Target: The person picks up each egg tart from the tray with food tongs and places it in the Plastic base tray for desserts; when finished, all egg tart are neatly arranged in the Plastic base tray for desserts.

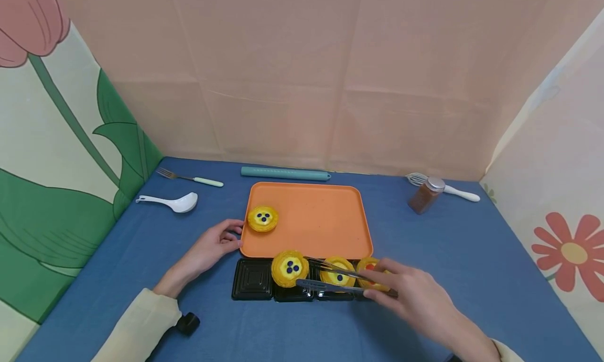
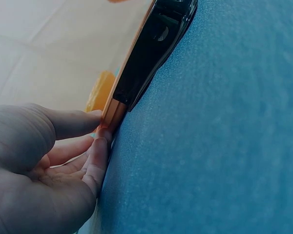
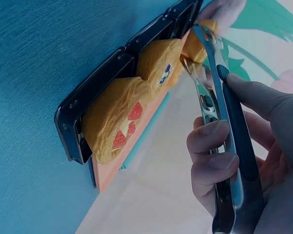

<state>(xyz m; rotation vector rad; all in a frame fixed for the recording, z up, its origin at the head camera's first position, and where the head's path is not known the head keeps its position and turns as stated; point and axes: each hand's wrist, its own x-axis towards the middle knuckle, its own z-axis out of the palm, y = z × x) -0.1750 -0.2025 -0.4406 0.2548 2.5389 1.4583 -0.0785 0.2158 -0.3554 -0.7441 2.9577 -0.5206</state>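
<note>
My left hand [image 1: 213,249] pinches the left edge of an orange tray [image 1: 321,215], thumb on the rim and fingers low beside it in the left wrist view. My right hand [image 1: 417,296] grips a pair of tongs [image 3: 229,92] with dark handles. Between the tong tips is a yellow tart with blueberries [image 1: 290,268], above the black compartment box [image 1: 252,279] at the tray's front edge. Another blueberry tart [image 1: 262,219] sits at the tray's left side. Two tarts stand in the right compartments: a blueberry tart [image 3: 160,61] and a tart with red fruit [image 3: 118,119].
A teal rolling pin [image 1: 285,173] lies behind the tray. To the left are a fork [image 1: 189,178] and a white spoon [image 1: 176,203]. At the right, a shaker jar [image 1: 426,195] with brown contents stands by a whisk [image 1: 460,193]. Fabric walls border the blue table.
</note>
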